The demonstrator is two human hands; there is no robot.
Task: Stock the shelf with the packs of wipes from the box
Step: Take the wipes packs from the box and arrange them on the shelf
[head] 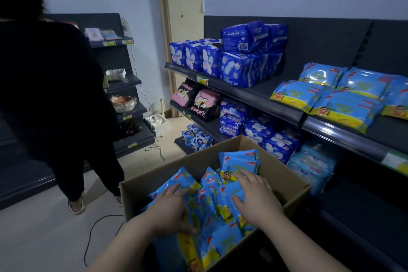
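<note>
Both hands are digging in the brown cardboard box point(283, 174), full of glossy blue-and-yellow plastic packs of wipes point(239, 162). The right hand point(256, 200) is lying flat, fingers point(239, 176) spread. I cannot tell the left hand point(170, 207)'s hold. They're looking soft, light and slippery, so clamping across the middle beats pinching a seam.

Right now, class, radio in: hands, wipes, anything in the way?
Left hand among packs of wipes in box, grip unclear. Right hand flat on packs, fingers straight. Same packs already on shelf; path box to shelf open, other person off left.
</note>
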